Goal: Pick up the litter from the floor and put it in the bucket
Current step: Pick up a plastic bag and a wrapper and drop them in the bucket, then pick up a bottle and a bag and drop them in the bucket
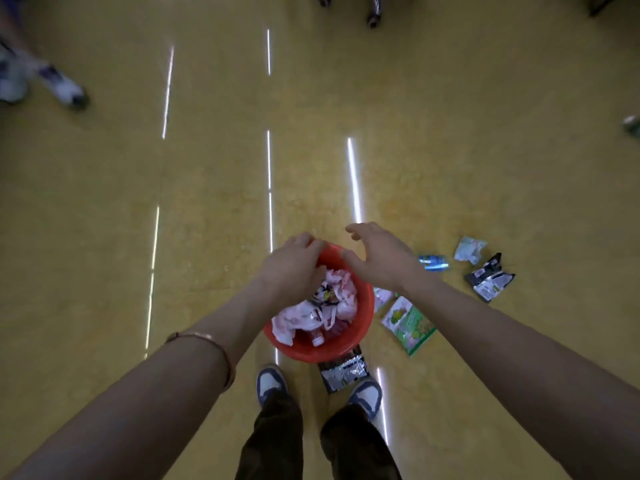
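I stand on a glossy yellow floor (450, 150) with the red bucket (308, 353) at my shoes, part full of litter; a green packet (408, 323) and a can (433, 263) lie to its right. My left hand (292, 268) curls over its far rim, but I cannot tell whether it grips. My right hand (379, 258) hovers beside it, fingers spread and holding nothing.

Glossy floor (450, 133) (smooth); plastic bucket (311, 351).
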Available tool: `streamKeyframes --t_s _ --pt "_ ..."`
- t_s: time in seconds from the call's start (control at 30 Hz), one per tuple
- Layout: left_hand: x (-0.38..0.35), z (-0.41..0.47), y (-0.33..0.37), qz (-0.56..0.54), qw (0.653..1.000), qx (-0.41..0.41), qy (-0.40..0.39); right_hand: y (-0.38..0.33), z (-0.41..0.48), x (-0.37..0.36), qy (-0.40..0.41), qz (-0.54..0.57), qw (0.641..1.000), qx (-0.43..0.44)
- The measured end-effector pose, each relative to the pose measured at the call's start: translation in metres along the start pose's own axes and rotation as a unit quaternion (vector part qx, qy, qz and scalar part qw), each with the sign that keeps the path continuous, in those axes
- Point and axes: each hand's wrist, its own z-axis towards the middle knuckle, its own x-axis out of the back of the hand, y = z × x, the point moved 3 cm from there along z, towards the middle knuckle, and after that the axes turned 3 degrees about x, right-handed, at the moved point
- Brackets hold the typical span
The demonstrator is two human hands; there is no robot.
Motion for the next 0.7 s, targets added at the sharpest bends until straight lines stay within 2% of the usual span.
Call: streamKeyframes --t_s 0.1,0.2,0.37,0.47,0.6,0.7 --pt "0.059 -0.036 0.044 -0.161 0.985 -0.032 0.05 -0.029 -0.045 0.056 0.098 0.099 0.99 -0.005" --pt "0.103 -0.079 0.084 -0.197 0.972 -0.092 0.093 -0.046 -0.102 0.098 0.173 0.165 0.971 -0.024" --pt "0.149 -0.116 0.139 -0.181 0.96 -0.193 0.096 -0.057 -0.2 0.146 0.254 0.184 0.945 -0.089" --pt "0.175 -0.125 0.179 -0.156 0.946 -0.272 0.083 -0.061 -0.255 0.172 0.306 0.155 0.929 -0.138" --pt "0.2 -0.149 0.228 -0.112 0.914 -0.386 0.055 -0.074 -0.333 0.193 0.396 0.137 0.883 -0.209" --pt "0.199 -0.174 0.249 -0.101 0.892 -0.439 0.033 -0.089 -0.391 0.187 0.439 0.124 0.85 -0.263"
